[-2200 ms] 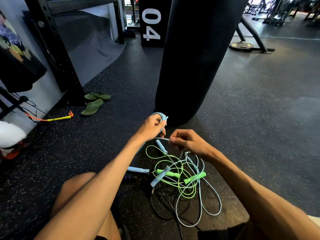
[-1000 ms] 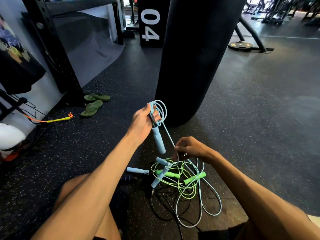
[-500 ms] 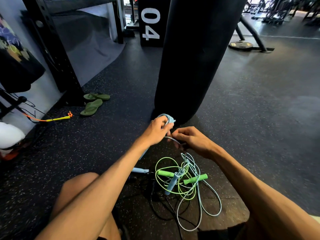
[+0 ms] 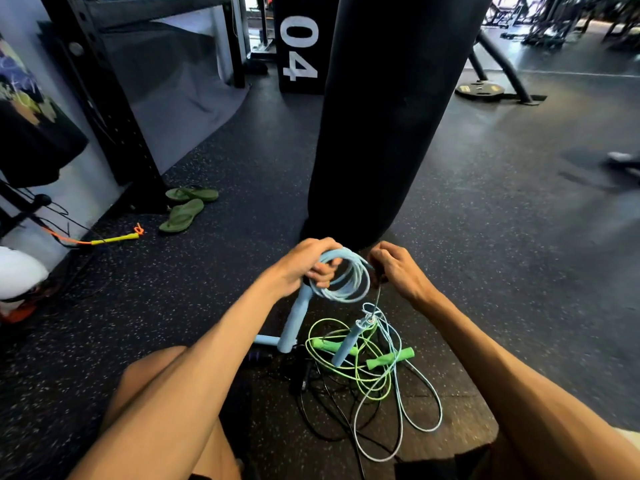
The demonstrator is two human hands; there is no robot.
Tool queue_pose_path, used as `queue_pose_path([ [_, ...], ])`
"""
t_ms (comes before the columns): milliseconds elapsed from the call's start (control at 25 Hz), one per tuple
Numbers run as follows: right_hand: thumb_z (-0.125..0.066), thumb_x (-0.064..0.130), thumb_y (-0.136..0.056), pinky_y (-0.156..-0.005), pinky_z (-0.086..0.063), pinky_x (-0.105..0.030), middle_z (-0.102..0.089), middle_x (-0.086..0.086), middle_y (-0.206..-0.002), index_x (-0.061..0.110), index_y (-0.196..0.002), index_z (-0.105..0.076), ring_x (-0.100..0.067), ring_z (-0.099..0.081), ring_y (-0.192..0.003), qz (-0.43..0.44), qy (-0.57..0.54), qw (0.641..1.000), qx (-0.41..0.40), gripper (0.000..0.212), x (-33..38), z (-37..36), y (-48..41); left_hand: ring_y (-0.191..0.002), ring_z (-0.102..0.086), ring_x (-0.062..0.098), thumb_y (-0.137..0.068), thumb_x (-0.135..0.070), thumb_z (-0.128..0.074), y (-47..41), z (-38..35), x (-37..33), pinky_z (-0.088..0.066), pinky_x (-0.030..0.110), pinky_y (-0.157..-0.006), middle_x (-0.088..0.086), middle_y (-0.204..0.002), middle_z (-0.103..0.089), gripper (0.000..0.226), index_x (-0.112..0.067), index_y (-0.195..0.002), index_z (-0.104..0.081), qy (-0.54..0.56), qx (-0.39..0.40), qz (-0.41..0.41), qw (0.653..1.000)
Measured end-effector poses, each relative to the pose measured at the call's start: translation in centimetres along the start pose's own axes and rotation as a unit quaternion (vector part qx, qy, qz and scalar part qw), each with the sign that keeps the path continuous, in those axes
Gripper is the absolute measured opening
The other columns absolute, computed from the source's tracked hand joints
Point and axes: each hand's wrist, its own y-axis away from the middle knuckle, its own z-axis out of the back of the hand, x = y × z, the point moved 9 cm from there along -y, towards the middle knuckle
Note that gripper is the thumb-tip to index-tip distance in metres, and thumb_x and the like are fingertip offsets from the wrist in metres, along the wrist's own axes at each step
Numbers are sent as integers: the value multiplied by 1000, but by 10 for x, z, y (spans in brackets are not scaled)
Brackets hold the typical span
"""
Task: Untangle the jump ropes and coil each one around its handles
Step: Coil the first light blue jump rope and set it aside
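Centre frame. Left hand (image 4: 304,268) grips the light-blue coil (image 4: 346,299) plus one blue handle (image 4: 294,320). Right hand (image 4: 398,271) pinches the strand (image 4: 378,294) at the coil's right edge.

Judgement: keep the strand taut and the turns equal, and lift the hanging handle (image 4: 346,344) clear of the pile.

Count:
- Blue handles: three, including a floor handle (image 4: 266,339).
- Green handles (image 4: 391,358): two.
- Black rope (image 4: 306,375): one.

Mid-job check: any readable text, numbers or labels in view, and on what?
"04": white, on the black block behind the punching bag.
Print on the hanging dark cloth: illegible.
Markings on the weight plate: too small.
On the blue jump rope: no text visible.
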Motion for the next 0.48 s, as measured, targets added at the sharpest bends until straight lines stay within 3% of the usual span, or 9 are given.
queue_pose_path([
  [160, -37, -4, -93, -62, -49, -31, -63, -10, -69, 11, -75, -58, -19, -59, -63, -71, 56, 990, 107, 31, -31, -21, 4, -30, -17, 4, -98, -24, -32, -2, 27, -20, -21, 23, -41, -11, -37, -22, 36, -14, -65, -40, 215, -29, -64, 974],
  [280, -51, 4, -95, -79, -56, -37, -72, -14, -88, 12, -88, -61, -22, -69, -80, -82, 116, 977, 159, 14, -48, -29, 8, -29, -22, 3, -101, -26, -27, 2, 44, -31, -29, 20, -42, -11, -38, -26, 36, -13, -71, -41, 311, -38, -109, 943],
  [360, -59, 14, -96, -79, -57, -39, -74, -10, -88, 13, -91, -59, -19, -70, -79, -67, 139, 973, 173, 5, -49, -31, 10, -33, -27, 4, -104, -29, -27, 2, 51, -29, -34, 21, -50, -9, -42, -30, 37, -12, -76, -45, 340, -72, -125, 929],
  [480, -58, 11, -97, -66, -58, -36, -73, 0, -67, 7, -87, -56, -12, -70, -63, -31, 105, 978, 180, 11, -31, -37, 15, -46, -36, 8, -105, -29, -32, 0, 63, -23, -35, 25, -63, -4, -55, -38, 33, -10, -85, -50, 323, -144, -146, 924],
])
